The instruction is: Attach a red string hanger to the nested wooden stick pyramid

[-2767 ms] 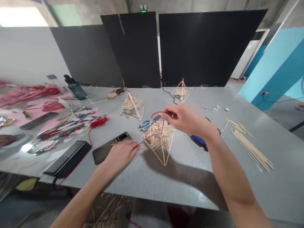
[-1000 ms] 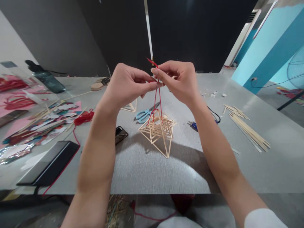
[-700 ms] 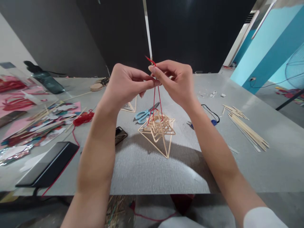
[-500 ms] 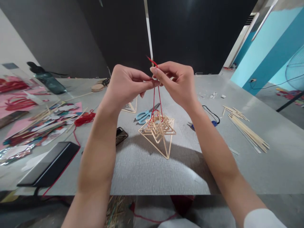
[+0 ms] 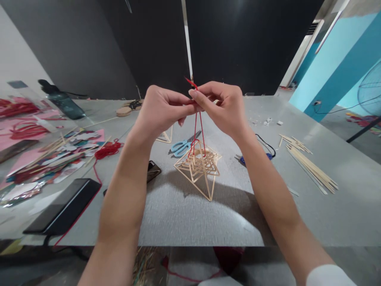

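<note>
Both hands meet above the table, pinching red yarn (image 5: 203,133). My left hand (image 5: 166,109) is closed on it, thumb against fingers. My right hand (image 5: 222,105) pinches it right beside the left fingertips, with a short loose end rising above. Two strands run down from the fingers to a star-shaped frame of thin wooden sticks (image 5: 205,174), whose lower point is at or close to the table top. Light blue scissors (image 5: 180,148) lie just behind the frame. The exact crossing of the yarn between the fingertips is hidden.
At right lie bamboo sticks (image 5: 312,167) and a blue tool with a black cord (image 5: 269,155). At left are a black tablet-like device (image 5: 64,206), a red yarn bundle (image 5: 108,149), paper scraps (image 5: 74,147) and a dark bottle (image 5: 64,103). A phone (image 5: 153,170) sits by my left forearm.
My hands have dipped slightly and stay together on the yarn. The stick frame has turned a little, and the view has shifted slightly.
</note>
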Tool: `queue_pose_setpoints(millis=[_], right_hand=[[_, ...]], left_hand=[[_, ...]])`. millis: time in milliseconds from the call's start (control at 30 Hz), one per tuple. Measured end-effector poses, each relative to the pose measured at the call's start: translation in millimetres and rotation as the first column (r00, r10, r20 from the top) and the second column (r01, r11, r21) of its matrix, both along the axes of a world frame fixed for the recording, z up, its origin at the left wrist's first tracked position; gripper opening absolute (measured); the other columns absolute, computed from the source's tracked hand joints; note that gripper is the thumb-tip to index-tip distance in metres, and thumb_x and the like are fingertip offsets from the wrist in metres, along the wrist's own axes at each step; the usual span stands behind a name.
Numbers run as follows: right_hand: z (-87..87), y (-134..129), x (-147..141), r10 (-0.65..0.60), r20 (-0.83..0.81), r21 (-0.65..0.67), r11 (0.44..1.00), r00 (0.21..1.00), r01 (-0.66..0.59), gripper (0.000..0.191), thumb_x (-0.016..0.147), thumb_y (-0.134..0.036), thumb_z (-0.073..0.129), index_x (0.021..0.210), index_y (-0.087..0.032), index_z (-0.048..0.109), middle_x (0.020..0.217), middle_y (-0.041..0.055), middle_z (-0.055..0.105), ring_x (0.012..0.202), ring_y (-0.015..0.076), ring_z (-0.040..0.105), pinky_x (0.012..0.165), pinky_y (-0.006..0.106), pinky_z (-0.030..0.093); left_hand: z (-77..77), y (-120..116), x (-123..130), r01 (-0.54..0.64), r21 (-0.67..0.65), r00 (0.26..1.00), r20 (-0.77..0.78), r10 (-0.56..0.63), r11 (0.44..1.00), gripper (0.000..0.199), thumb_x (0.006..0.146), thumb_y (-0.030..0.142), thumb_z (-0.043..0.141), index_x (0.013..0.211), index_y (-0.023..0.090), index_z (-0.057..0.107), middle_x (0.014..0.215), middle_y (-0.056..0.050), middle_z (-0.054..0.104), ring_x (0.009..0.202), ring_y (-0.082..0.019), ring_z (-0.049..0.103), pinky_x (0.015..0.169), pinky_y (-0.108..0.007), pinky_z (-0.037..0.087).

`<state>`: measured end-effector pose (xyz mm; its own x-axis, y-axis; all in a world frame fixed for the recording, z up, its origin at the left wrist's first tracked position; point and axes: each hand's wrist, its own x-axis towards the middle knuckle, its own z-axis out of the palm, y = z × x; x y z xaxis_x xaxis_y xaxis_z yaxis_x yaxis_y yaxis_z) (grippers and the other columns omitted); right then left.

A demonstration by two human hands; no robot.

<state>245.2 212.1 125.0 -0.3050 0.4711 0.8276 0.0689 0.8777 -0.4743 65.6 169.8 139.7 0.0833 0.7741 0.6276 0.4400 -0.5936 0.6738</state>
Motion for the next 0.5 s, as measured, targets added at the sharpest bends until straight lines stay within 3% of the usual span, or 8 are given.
queue_pose_setpoints(millis=[500], right_hand=[[-1.1,-1.6,-0.4,-0.006,0.038,-0.016,1.000,0.999,0.007,0.054,0.102,-0.070,0.063,0.095,-0.019,0.079,0.090,0.0034,0.074,0.088,0.0162,0.068,0.080,0.030,0.057]], left_hand=[[3.2,-2.6,-3.2,-0.001,-0.052,1.000,-0.017,0.000,0.999,0.023,0.077,0.037,0.091,0.066,0.021,0.080,0.044,0.002,0.056,0.044,-0.010,0.048,0.043,-0.026,0.033]])
